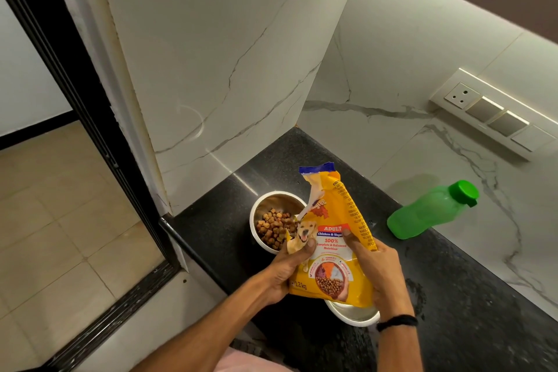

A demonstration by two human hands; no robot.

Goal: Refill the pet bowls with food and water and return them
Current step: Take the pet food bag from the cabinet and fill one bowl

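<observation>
A black band (397, 322) circles the right wrist. Just beyond it, the right hand (377, 269) clasps the right edge of a dog food bag (335, 251), thumb pressed flat on the printed front. The left hand (287, 269) grips the bag's left side, its thumb pinching the torn flap by the dog's picture. The bag is glossy yellow plastic, creased, with a blue strip along its ripped top. Its front reads "ADULT", "Chicken & Veg…", "100% Complete & Balanced Nutrition" and "1.2kg"; the fine print down the side is too small to read.

Under the bag's bottom edge, the white rim and shiny metal inside of a round pet bowl (353, 315) show; its contents are hidden. Past the bag's torn opening stands a second steel bowl (280, 199), white outside, holding chunky brown kibble (273, 228).

Both bowls sit on a speckled black granite countertop (468, 311). To the right, a translucent green plastic bottle (428, 211) with a green cap stands against the wall. Behind, white marble wall panels (226, 54) with grey veins meet in a corner, and a cream switch panel (495, 118) carries one socket.
</observation>
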